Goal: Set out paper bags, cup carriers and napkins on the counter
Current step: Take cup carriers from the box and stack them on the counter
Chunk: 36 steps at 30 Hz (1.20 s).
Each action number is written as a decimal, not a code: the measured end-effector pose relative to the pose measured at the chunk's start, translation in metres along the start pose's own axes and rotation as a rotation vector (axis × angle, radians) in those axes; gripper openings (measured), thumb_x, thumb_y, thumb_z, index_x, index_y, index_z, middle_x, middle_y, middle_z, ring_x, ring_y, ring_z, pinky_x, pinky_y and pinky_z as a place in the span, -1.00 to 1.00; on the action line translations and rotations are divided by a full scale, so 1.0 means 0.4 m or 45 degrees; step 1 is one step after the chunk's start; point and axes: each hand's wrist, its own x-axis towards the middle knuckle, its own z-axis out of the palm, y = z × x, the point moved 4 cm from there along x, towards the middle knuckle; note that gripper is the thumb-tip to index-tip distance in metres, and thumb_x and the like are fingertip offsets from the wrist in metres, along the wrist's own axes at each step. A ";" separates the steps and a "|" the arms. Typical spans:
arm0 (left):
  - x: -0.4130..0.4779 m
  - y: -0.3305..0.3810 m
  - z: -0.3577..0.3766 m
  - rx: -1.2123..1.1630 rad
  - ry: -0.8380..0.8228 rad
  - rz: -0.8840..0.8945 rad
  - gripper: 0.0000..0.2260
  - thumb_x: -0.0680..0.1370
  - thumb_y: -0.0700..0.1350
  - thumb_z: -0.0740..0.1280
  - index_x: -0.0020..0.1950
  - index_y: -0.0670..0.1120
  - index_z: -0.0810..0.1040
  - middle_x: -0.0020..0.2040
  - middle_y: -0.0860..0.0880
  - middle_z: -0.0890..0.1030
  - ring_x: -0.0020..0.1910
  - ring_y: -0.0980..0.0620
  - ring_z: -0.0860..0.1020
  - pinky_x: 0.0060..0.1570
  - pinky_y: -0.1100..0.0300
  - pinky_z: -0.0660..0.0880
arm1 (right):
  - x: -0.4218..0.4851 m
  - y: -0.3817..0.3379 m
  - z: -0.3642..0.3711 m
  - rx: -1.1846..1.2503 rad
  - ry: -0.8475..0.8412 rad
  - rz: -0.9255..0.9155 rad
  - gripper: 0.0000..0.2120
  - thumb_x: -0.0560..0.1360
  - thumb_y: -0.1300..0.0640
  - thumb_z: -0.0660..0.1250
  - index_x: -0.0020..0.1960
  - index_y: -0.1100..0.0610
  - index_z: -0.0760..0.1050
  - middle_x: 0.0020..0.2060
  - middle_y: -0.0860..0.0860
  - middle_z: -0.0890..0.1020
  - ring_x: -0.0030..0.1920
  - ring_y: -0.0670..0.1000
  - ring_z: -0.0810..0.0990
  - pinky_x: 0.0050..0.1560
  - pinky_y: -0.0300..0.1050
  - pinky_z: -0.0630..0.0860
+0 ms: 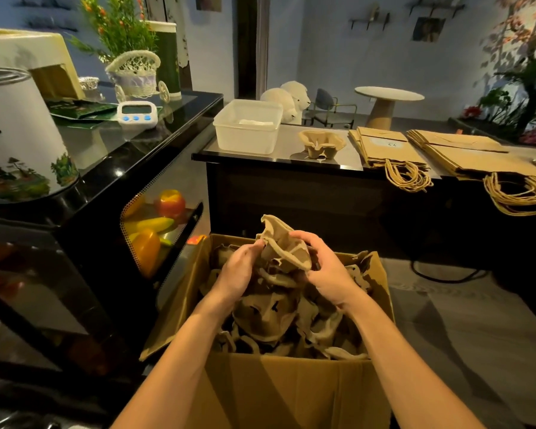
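Meanwhile, the left hand [242, 267] and right hand [325, 270] grip one cup carrier [287, 246] just above a cardboard box [291, 388] of others, the carrier tilted, its long axis running upper left to lower right.

Both forearms extended forward; left hand [240, 270], right hand [325, 270] close together, fingers [304, 238] curled round cup carrier [287, 247].

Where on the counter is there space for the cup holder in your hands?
Bare shiny counter shows between the white plastic tub and the brown pulp cup carrier already there, and a strip behind that carrier. The right end is crowded with two stacks of brown paper bags, handles hanging over the edge.
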 end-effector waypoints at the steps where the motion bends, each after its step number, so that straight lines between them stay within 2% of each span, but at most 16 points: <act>1: 0.000 -0.005 -0.004 0.012 0.030 -0.017 -0.62 0.70 0.21 0.10 0.24 0.06 0.61 0.11 0.08 0.67 0.19 0.06 0.60 0.18 0.13 0.49 | 0.001 0.000 0.010 -0.013 0.013 -0.018 -0.35 0.52 0.37 0.38 0.34 -0.32 0.42 0.46 -0.18 0.36 0.48 -0.09 0.31 0.47 0.12 0.40; 4: -0.005 -0.010 -0.021 -0.005 0.096 -0.031 -0.61 0.71 0.22 0.08 0.18 0.10 0.64 0.10 0.09 0.67 0.14 0.11 0.59 0.11 0.16 0.47 | -0.004 -0.009 0.034 -0.115 0.077 -0.115 -0.43 0.58 0.33 0.34 0.21 -0.38 0.48 0.50 -0.19 0.28 0.54 -0.08 0.23 0.52 0.03 0.30; 7: -0.007 -0.016 -0.040 -0.067 0.121 -0.018 -0.56 0.70 0.26 0.03 0.13 0.15 0.67 0.05 0.14 0.70 0.11 0.13 0.62 0.13 0.15 0.52 | -0.002 -0.020 0.041 -0.185 0.138 -0.182 -0.53 0.62 0.33 0.27 0.15 -0.28 0.58 0.43 -0.21 0.35 0.48 -0.11 0.32 0.41 -0.15 0.40; 9: -0.011 -0.022 -0.047 -0.099 0.115 -0.023 -0.52 0.70 0.28 0.00 0.17 0.14 0.68 0.06 0.12 0.72 0.15 0.09 0.64 0.19 0.10 0.55 | 0.002 -0.021 0.054 -0.095 0.100 -0.084 -0.75 0.65 0.15 0.28 0.22 -0.11 0.60 0.33 -0.26 0.43 0.41 -0.11 0.39 0.30 -0.25 0.46; 10: -0.009 -0.028 -0.048 -0.108 0.106 -0.033 -0.48 0.68 0.32 -0.02 0.19 0.15 0.67 0.08 0.12 0.72 0.18 0.08 0.63 0.25 0.07 0.53 | 0.005 -0.022 0.059 -0.185 0.085 -0.059 -0.75 0.63 0.01 0.29 0.29 -0.12 0.56 0.30 -0.26 0.46 0.39 -0.07 0.41 0.31 -0.16 0.48; 12: -0.012 -0.036 -0.048 -0.140 0.082 -0.046 -0.39 0.63 0.42 -0.07 0.24 0.15 0.66 0.12 0.10 0.71 0.20 0.08 0.62 0.30 0.05 0.48 | 0.003 -0.022 0.059 -0.487 0.022 -0.071 -0.64 0.59 -0.02 0.34 0.37 -0.17 0.47 0.41 -0.19 0.41 0.45 -0.02 0.36 0.42 0.01 0.41; 15: -0.017 -0.038 -0.040 -0.126 0.000 -0.082 -0.32 0.49 0.56 0.11 0.39 0.14 0.51 0.22 0.06 0.65 0.20 0.06 0.60 0.25 0.05 0.51 | 0.001 -0.039 0.082 -1.124 -0.062 -0.223 -0.30 0.51 0.32 0.43 0.52 -0.10 0.28 0.61 -0.05 0.09 0.56 0.02 0.17 0.49 0.01 0.35; 18: -0.020 -0.034 -0.043 -0.085 0.079 -0.075 -0.62 0.59 0.24 0.35 0.32 0.09 0.47 0.14 0.06 0.64 0.09 0.10 0.61 -0.01 0.22 0.54 | 0.003 -0.046 0.088 -0.984 -0.018 -0.235 -0.18 0.49 0.40 0.40 0.59 -0.07 0.16 0.62 -0.03 0.06 0.59 0.03 0.13 0.53 0.05 0.31; 21: -0.024 -0.038 -0.051 -0.141 0.188 -0.055 -0.73 0.61 0.07 0.38 0.29 0.07 0.53 0.14 0.02 0.66 0.11 0.06 0.62 0.08 0.12 0.58 | -0.009 -0.036 0.060 -0.564 0.141 -0.212 -0.48 0.60 0.37 0.23 0.50 0.03 0.38 0.54 -0.05 0.30 0.55 -0.05 0.23 0.57 0.05 0.22; 24: -0.033 -0.026 -0.051 -0.205 0.133 -0.019 -0.80 0.62 0.01 0.39 0.24 0.10 0.55 0.11 0.04 0.68 0.11 0.07 0.62 0.03 0.15 0.55 | -0.021 -0.021 0.067 -0.369 0.009 -0.134 -0.64 0.72 0.07 0.12 0.49 -0.10 0.38 0.48 -0.17 0.39 0.49 -0.15 0.30 0.54 0.01 0.28; 26: -0.040 -0.018 -0.059 -0.248 0.141 0.006 -0.80 0.62 -0.03 0.39 0.24 0.09 0.54 0.13 0.03 0.68 0.12 0.08 0.62 0.01 0.16 0.53 | -0.027 -0.012 0.067 -0.337 0.042 -0.105 -0.63 0.70 -0.04 0.18 0.49 -0.16 0.33 0.44 -0.19 0.43 0.44 -0.15 0.36 0.45 -0.06 0.37; 28: -0.041 -0.019 -0.078 -0.240 0.213 0.056 -0.79 0.62 -0.06 0.39 0.22 0.14 0.52 0.16 0.03 0.66 0.15 0.08 0.60 0.10 0.12 0.52 | -0.043 -0.018 0.054 -0.320 0.176 -0.092 -0.69 0.65 -0.07 0.26 0.39 -0.14 0.40 0.28 -0.18 0.52 0.31 -0.12 0.49 0.27 -0.13 0.49; 29: -0.041 -0.023 -0.086 -0.221 0.244 0.066 -0.78 0.61 -0.06 0.40 0.21 0.17 0.50 0.18 0.05 0.64 0.17 0.10 0.58 0.13 0.12 0.50 | -0.055 -0.022 0.057 -0.388 0.148 -0.086 -0.68 0.61 -0.14 0.30 0.34 -0.13 0.42 0.22 -0.18 0.53 0.24 -0.12 0.51 0.19 -0.17 0.52; 30: -0.041 -0.029 -0.091 -0.207 0.266 0.060 -0.75 0.61 -0.06 0.40 0.22 0.20 0.47 0.20 0.07 0.62 0.19 0.11 0.56 0.15 0.12 0.47 | -0.068 -0.020 0.070 -0.527 0.043 -0.071 -0.57 0.55 -0.26 0.34 0.34 -0.13 0.42 0.22 -0.17 0.52 0.22 -0.12 0.51 0.17 -0.16 0.52; 33: -0.047 -0.049 -0.090 -0.220 0.315 0.010 -0.67 0.61 -0.06 0.41 0.31 0.21 0.44 0.25 0.08 0.60 0.27 0.06 0.53 0.27 0.06 0.44 | -0.091 0.014 0.134 -1.075 -0.303 -0.068 -0.10 0.36 -0.51 0.33 0.56 -0.13 0.20 0.47 -0.10 0.37 0.42 -0.01 0.37 0.42 0.00 0.36; 36: -0.061 -0.055 -0.086 -0.293 0.374 0.013 -0.63 0.60 -0.08 0.43 0.33 0.22 0.45 0.26 0.05 0.63 0.30 0.03 0.55 0.36 -0.03 0.46 | -0.097 0.015 0.126 -0.894 -0.158 -0.082 -0.16 0.39 -0.40 0.43 0.54 -0.13 0.24 0.43 -0.11 0.44 0.42 -0.02 0.40 0.42 -0.01 0.36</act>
